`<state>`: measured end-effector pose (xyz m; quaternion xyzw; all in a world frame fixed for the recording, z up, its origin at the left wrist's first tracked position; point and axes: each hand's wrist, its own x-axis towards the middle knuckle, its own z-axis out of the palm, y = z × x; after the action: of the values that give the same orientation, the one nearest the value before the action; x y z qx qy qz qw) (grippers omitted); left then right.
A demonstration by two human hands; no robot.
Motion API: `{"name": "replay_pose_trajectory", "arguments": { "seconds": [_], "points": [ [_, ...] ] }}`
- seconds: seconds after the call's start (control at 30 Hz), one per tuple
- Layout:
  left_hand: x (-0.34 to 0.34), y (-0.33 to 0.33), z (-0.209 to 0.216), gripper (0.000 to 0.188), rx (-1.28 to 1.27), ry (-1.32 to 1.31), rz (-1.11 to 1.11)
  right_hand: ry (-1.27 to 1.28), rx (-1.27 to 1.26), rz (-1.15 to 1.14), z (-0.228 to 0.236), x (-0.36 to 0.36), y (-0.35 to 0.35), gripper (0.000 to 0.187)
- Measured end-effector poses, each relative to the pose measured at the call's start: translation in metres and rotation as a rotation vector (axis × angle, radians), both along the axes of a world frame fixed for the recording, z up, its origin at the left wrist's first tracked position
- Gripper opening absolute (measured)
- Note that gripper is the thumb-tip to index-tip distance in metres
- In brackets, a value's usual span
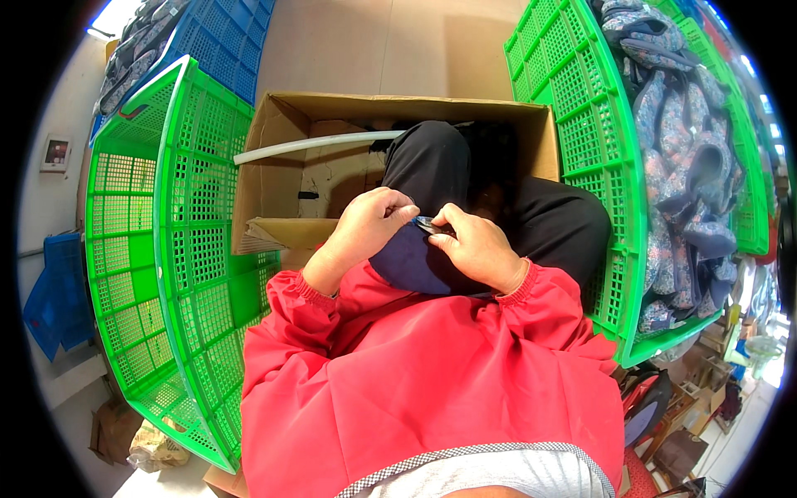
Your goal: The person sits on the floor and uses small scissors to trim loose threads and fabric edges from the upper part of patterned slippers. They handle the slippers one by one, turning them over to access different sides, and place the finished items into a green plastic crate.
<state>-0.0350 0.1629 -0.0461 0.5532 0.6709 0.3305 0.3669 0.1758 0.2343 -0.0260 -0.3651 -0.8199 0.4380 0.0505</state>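
Note:
My left hand (pixel 365 220) is closed in a pinch above my lap, at the edge of a small bluish bit whose kind I cannot make out. Close beside it, my right hand (pixel 479 246) pinches a small shiny metal tool (pixel 427 224) between thumb and fingers. The tool's tip points toward the left fingertips, and most of it is hidden by the hand. Under both hands a dark blue cloth (pixel 407 264) lies across my lap, against my red sleeves and smock.
An open cardboard box (pixel 274 187) stands before me, a pale tube (pixel 320 146) across it. A green basket (pixel 195 249) flanks me at left. On the right, another green basket (pixel 610 158) holds many floral cloth pieces (pixel 685 166). A blue crate (pixel 224 50) stands far left.

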Motion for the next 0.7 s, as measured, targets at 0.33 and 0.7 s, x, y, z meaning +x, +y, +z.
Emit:
{"name": "replay_pose_trajectory", "arguments": {
  "seconds": [0.33,0.7],
  "points": [
    [0.0068,0.0077,0.0009,0.008,0.227,0.198,-0.081,0.037,0.012,-0.018,-0.0048,0.0004,-0.0004,0.024],
    [0.0089,0.0091,0.0021,0.007,0.218,0.187,-0.078,0.075,0.062,-0.019,-0.0045,-0.0016,-0.0023,0.021]
  ]
}}
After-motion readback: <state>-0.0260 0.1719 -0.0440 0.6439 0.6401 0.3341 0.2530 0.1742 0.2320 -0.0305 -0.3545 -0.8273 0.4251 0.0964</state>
